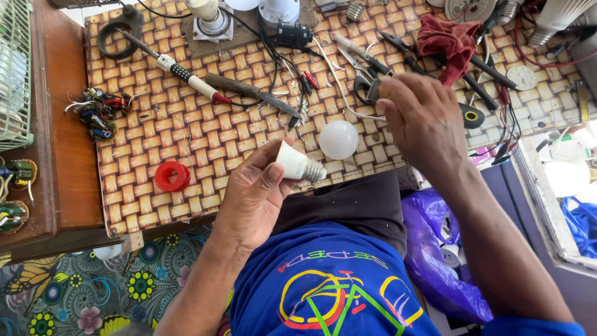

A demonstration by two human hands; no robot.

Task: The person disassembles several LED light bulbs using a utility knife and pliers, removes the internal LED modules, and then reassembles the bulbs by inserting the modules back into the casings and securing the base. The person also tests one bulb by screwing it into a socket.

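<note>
1. Head view, looking down: the left hand (258, 193) is clamped around a white bulb base (298, 165), its metal screw cap pointing toward 3 o'clock, just over the near edge of the woven mat (149, 143).
2. At 1 o'clock from the base, the white globe cover (338, 139) lies on the mat, apart from it.
3. The right hand (423, 121) hovers at 3 o'clock of the globe, fingertips pinched together on a small dark part (374, 90); what it is I cannot tell.
4. A red tape roll (172, 176) sits at 9 o'clock of the left hand.
5. A knife (252, 93) lies at 12 o'clock, and a red cloth (446, 38) over pliers at 1 o'clock.
</note>
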